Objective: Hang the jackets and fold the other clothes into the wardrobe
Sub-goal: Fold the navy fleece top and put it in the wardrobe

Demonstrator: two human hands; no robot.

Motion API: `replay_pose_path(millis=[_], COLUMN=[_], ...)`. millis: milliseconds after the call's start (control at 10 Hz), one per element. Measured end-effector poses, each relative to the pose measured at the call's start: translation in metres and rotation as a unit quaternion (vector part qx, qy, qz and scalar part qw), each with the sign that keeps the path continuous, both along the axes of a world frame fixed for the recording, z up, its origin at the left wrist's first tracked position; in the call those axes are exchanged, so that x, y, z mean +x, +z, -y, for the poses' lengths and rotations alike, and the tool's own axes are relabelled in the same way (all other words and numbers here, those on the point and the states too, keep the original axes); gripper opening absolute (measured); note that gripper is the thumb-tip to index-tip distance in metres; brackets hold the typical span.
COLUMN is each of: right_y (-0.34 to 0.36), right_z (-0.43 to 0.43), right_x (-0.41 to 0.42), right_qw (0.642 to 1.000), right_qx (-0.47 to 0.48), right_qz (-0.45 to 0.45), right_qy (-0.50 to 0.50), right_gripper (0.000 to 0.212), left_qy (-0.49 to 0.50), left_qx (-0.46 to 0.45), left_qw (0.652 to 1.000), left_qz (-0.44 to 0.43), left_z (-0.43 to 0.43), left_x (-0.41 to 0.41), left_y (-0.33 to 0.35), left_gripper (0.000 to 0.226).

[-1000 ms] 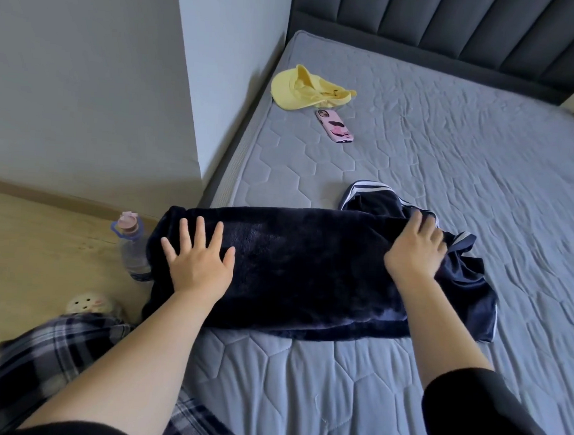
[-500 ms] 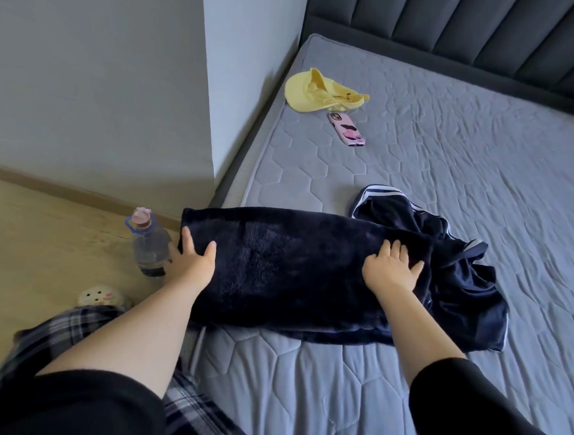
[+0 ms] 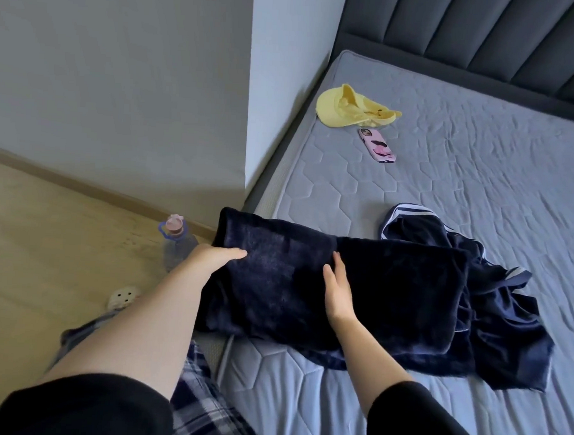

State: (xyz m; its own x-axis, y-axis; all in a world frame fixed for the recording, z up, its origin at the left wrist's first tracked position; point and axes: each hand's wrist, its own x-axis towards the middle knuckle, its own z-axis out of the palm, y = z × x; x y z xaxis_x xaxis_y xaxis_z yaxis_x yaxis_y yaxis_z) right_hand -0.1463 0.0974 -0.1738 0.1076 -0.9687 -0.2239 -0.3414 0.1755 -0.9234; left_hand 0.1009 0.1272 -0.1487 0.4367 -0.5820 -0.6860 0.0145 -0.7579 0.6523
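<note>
Navy fleece garment (image 3: 391, 289): left hand (image 3: 210, 258) grasps its raised end, right hand (image 3: 338, 290) flat, released.

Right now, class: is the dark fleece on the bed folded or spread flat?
Folded. The fleece lies doubled in layers, left hand gripping its end, right hand flat on it.

no readable text or labels anywhere

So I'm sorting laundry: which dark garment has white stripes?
The crumpled shiny navy garment right of the hands; the plush one being folded is plain.
</note>
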Motion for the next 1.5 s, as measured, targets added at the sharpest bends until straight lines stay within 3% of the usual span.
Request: replay_pose_path(millis=[100,200,300,400,500,600,700,800,900,1000,1100,1200,1300,1400,1500], right_y=[0.000,0.004,0.018,0.036,0.052,0.059,0.054,0.050,0.066,0.091,0.125,0.150,0.146,0.136,0.128], right_z=[0.003,0.006,0.014,0.014,0.011,0.002,-0.017,-0.027,-0.013,0.015,0.040,0.055,0.060,0.057,0.051], right_x=[0.005,0.008,0.015,0.030,0.065,0.104,0.124,0.126,0.109,0.064,-0.003,-0.060,-0.084,-0.084,-0.075], right_qw=[1.000,1.000,0.999,0.989,0.980,0.985,0.982,0.956,0.935,0.916,0.908,0.932,0.947,0.928,0.939], right_qx=[0.005,0.002,0.032,0.072,0.118,0.115,0.131,0.211,0.262,0.269,0.226,0.210,0.232,0.276,0.241], right_qz=[-0.005,-0.014,0.028,0.127,0.162,0.119,0.123,0.195,0.234,0.295,0.353,0.294,0.212,0.195,0.132], right_qy=[0.000,0.007,0.006,-0.002,0.017,0.044,0.059,0.052,0.039,0.030,0.009,0.022,0.061,0.155,0.204], right_gripper=[0.054,0.054,0.053,0.056,0.060,0.055,0.045,0.044,0.050,0.064,0.065,0.063,0.068,0.064,0.047], left_qy=[-0.050,-0.091,-0.069,-0.014,0.042,0.064,0.009,-0.069,-0.048,-0.076,-0.145,-0.153,-0.122,-0.115,-0.132], left_qx=[0.004,-0.061,-0.132,-0.163,-0.191,-0.225,-0.194,-0.153,-0.175,-0.236,-0.231,-0.221,-0.216,-0.210,-0.210], left_qw=[0.998,0.979,0.961,0.959,0.955,0.936,0.939,0.950,0.962,0.964,0.956,0.932,0.914,0.910,0.913], left_qz=[0.039,0.169,0.232,0.234,0.222,0.261,0.283,0.265,0.204,0.096,-0.105,-0.243,-0.321,-0.340,-0.323], left_z=[0.000,-0.004,-0.007,-0.007,-0.015,-0.028,-0.042,-0.052,-0.049,-0.035,-0.020,-0.007,0.000,0.006,0.006], left_x=[-0.003,-0.006,-0.002,0.013,0.038,0.057,0.052,0.025,0.003,-0.022,-0.060,-0.099,-0.125,-0.136,-0.141], left_y=[0.009,0.019,0.042,0.067,0.091,0.115,0.126,0.125,0.136,0.154,0.168,0.159,0.143,0.133,0.128], left_gripper=[0.064,0.020,0.015,0.012,0.011,0.010,0.011,0.016,0.030,0.022,0.029,0.038,0.036,0.038,0.038])
